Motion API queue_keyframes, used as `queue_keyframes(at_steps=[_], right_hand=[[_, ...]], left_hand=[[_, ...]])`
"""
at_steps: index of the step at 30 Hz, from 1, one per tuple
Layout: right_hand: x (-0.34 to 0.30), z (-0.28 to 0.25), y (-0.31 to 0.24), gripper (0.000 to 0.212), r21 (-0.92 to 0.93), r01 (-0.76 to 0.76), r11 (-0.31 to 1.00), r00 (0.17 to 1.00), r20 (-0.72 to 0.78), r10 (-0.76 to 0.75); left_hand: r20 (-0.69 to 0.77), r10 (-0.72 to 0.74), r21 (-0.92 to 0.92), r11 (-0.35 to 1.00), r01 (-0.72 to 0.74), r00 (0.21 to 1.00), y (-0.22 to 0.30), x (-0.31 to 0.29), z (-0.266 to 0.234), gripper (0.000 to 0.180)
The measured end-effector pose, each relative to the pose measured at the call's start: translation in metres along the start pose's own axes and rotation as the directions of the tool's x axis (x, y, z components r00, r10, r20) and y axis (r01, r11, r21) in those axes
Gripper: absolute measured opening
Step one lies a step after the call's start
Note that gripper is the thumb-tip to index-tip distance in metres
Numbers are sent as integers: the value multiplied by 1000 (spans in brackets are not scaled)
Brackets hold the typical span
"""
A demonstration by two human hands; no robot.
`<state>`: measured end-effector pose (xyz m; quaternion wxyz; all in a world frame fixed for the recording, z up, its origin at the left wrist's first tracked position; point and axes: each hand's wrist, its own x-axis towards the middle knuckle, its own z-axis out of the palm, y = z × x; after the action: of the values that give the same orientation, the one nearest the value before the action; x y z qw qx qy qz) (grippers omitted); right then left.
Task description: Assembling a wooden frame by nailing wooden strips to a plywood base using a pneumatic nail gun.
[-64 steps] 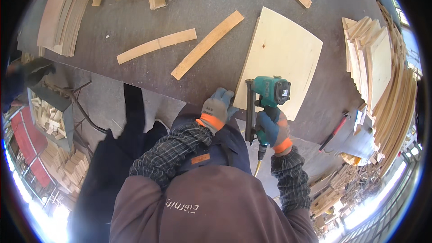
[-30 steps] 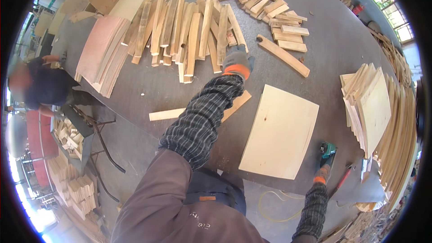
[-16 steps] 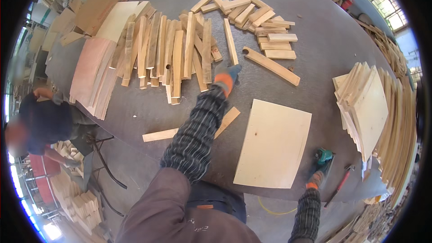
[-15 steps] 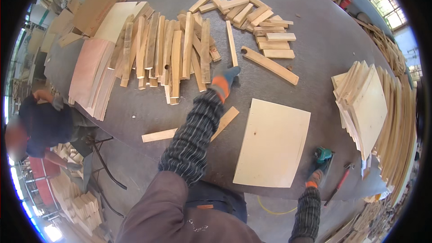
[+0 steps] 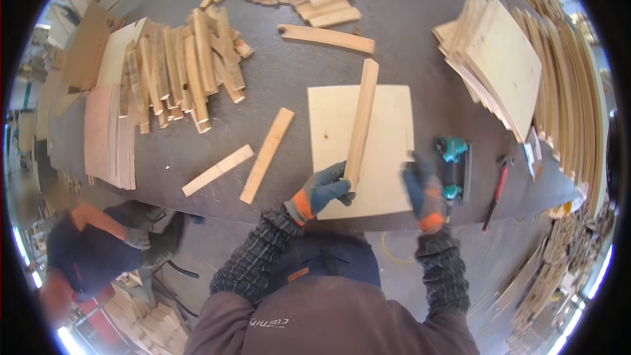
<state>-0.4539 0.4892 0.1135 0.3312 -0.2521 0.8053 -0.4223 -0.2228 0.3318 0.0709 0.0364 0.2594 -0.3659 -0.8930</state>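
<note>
My left hand (image 5: 327,187), in a blue and orange glove, grips a wooden strip (image 5: 363,118) near its lower end. The strip stands up at a slight tilt over a pale plywood panel (image 5: 332,148) lying on the table. Off the panel's right edge is my right hand (image 5: 424,187), similarly gloved and smeared by motion. Its fingers look stretched out, with nothing seen in them. Just right of it a teal nail gun (image 5: 452,150) lies on the table. Two loose wooden strips (image 5: 266,156) rest left of the panel.
Stacked strips (image 5: 190,59) and plywood sheets (image 5: 102,138) occupy the left; a pile of short wooden pieces (image 5: 328,3) is at the far side. More panels (image 5: 506,59) stand at right, near a red-handled hammer (image 5: 497,190). A co-worker (image 5: 92,250) is at lower left.
My left hand has brought the wooden strip back from the far piles to above the panel. My right hand has let go of the nail gun and moved left. The view has shifted.
</note>
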Motion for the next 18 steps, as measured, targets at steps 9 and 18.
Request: queue_keyframes(at_steps=[9, 18], right_hand=[[-36, 3, 109, 54, 482, -233, 845, 970, 183, 163], [-4, -43, 160, 50, -121, -326, 938, 945, -47, 323]], left_hand=[[-149, 180, 549, 833, -70, 972, -116, -7, 95, 59], [-131, -418, -334, 872, 357, 899, -193, 11, 101, 40]])
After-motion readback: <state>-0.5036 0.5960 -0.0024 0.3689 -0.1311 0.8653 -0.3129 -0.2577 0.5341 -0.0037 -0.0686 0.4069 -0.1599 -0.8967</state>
